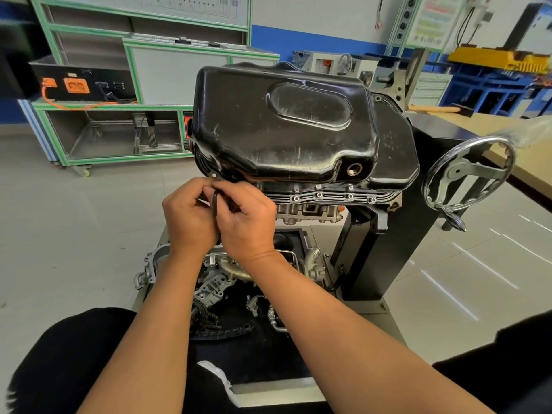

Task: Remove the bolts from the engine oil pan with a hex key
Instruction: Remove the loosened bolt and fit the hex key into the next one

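Only a short black stretch of the hex key [214,204] shows between the two hands. Its tip and any bolt it meets are hidden behind the fingers, at the near left corner of the black oil pan [283,121]. The left hand [188,216] and right hand [248,219] touch each other, both curled tight round the key. A row of bolts [319,194] sits in the rim to the right. A chrome handwheel [469,174] stands farther right. The forearms partly cover the engine parts [215,282] below.
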The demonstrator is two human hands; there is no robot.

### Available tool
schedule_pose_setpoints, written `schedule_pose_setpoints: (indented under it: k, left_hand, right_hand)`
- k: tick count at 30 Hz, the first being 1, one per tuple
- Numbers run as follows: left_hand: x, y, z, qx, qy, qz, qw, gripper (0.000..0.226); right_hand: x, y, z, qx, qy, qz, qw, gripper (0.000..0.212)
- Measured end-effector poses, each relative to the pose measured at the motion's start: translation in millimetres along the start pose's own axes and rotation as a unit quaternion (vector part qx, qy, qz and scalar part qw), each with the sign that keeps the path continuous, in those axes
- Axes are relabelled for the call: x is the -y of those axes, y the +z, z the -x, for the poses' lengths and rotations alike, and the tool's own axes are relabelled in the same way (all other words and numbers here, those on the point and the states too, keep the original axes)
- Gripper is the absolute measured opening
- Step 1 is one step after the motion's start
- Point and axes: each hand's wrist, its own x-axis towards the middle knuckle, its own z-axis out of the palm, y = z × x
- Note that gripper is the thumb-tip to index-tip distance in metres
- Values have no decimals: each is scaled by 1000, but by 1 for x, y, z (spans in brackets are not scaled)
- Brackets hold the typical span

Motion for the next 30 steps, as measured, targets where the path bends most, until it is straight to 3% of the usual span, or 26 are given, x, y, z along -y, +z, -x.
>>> schedule_pose_setpoints:
  k: [9,14,18,22,30]
  left_hand:
    - [-2,-3,2,59,-16,48,997,29]
    - [0,3,-4,7,-57,44,997,27]
    - [-3,3,-4,14,-62,94,994,26]
    - [-2,-2,3,46,-58,82,994,28]
    - [-1,2,-3,3,-11,-23,1000,22]
  right_hand:
    - [-2,-5,4,7,7,5,1000,15]
    - [1,-6,3,4,-8,-11,1000,15]
    - [0,-5,3,7,-13,-14,1000,13]
    - [-2,-6,3,3,-15,-5,1000,14]
    - [1,-3,3,-10,3,-23,1000,13]
